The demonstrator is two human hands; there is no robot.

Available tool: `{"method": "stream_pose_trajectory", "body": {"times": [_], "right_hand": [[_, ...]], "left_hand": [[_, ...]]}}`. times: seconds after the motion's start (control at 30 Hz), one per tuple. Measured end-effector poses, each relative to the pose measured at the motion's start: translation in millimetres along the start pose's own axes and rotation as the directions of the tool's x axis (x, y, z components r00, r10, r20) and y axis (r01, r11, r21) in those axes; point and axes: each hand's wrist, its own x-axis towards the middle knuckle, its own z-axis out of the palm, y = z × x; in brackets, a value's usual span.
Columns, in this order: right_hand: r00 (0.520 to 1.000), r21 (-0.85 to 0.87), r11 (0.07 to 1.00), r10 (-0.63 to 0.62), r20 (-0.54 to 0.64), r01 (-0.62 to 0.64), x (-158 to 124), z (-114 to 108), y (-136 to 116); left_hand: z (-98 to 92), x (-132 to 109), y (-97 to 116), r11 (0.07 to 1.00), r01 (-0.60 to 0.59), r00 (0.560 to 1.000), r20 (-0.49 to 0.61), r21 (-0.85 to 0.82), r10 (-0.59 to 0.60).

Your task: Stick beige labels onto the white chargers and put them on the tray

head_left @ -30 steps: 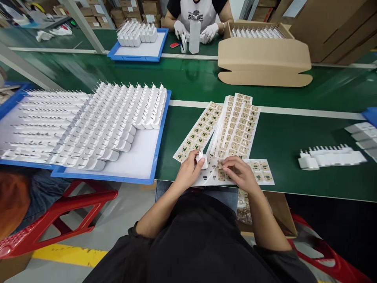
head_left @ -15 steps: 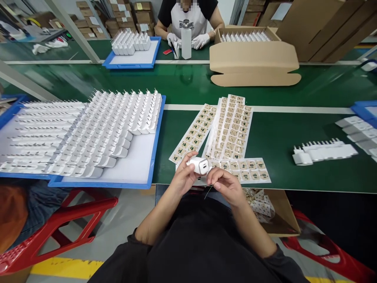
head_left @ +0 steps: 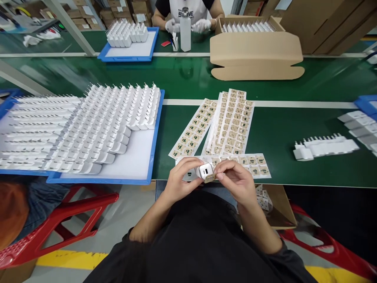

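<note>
My left hand [head_left: 184,177] is closed around a white charger plug [head_left: 205,170], its port end turned up toward me. Beside it, the fingertips of my right hand [head_left: 235,179] pinch a small beige sticker [head_left: 210,179] at the charger's lower right edge. Whether the sticker adheres there I cannot tell. Under and behind both hands lies a sheet of beige stickers [head_left: 255,165] on white backing. More sticker sheets [head_left: 231,122] are fanned out farther back on the green table.
Blue-rimmed trays [head_left: 138,157] with rows of white chargers stand at left. A short row of chargers [head_left: 326,148] lies at right. Across the table are an open cardboard box [head_left: 256,51], a white bottle [head_left: 185,31] and a person with white gloves [head_left: 202,26]. Red stools [head_left: 85,212] flank me.
The charger has turned in my left hand and moved slightly right. My right hand has come up against its edge, where the beige sticker now shows. The view has tilted slightly downward.
</note>
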Motion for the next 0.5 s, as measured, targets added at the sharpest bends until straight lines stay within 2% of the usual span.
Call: {"method": "stream_pose_trajectory", "body": {"times": [0.13, 0.5], "right_hand": [[0.995, -0.027, 0.997, 0.068, -0.074, -0.07, 4.8, 3.0, -3.0], [0.991, -0.047, 0.991, 0.126, -0.042, -0.128, 10.9, 3.7, -1.7]], "left_hand": [[-1.1, 0.6, 1.5, 0.999, -0.002, 1.0, -0.001, 0.052, 0.002], [-5.0, 1.5, 3.5, 0.998, 0.028, 0.999, 0.033, 0.057, -0.03]]}}
